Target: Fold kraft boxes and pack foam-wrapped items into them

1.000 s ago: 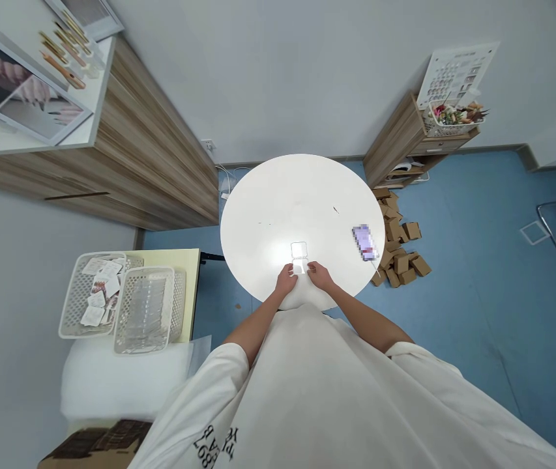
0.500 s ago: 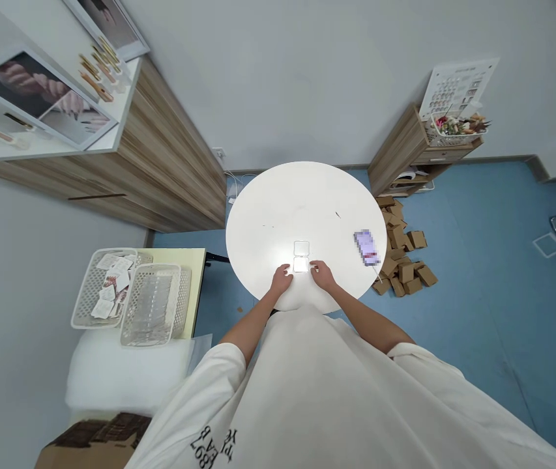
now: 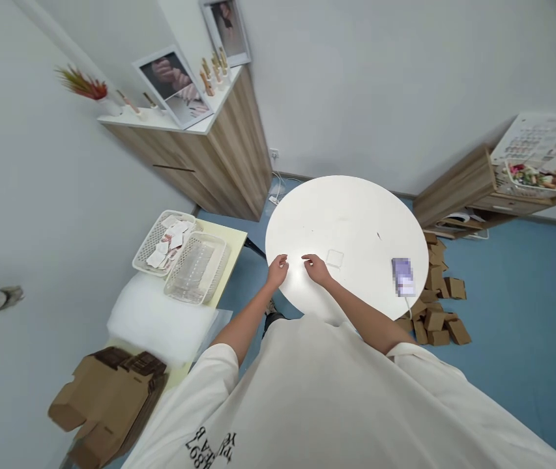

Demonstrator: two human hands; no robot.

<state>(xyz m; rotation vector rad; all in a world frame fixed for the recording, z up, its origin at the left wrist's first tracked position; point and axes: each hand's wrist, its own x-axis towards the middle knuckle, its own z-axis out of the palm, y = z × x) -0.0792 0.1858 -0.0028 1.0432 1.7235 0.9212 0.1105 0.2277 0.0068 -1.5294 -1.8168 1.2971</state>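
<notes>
A small clear plastic case (image 3: 335,258) lies on the round white table (image 3: 346,208), right of my hands, and neither hand touches it. My left hand (image 3: 278,270) hovers over the table's left edge with its fingers loosely bent and apart; nothing shows in them. Facing it, my right hand (image 3: 315,268) is nearest the case, its fingers half bent towards the left and slightly apart, without a visible object. A bright patch of light glares on the tabletop between the two hands.
A blurred purple device (image 3: 403,277) with a white cable lies on the table's right side. To the left, a side table holds a basket of cards (image 3: 146,244), a basket of clear plastic pieces (image 3: 216,273) and white foam wrap (image 3: 160,319). Small cardboard boxes (image 3: 437,319) cover floor at right.
The view has turned left, bringing the side table further in. Both hands have moved left, away from the clear case. The case showed two panels before and shows one now.
</notes>
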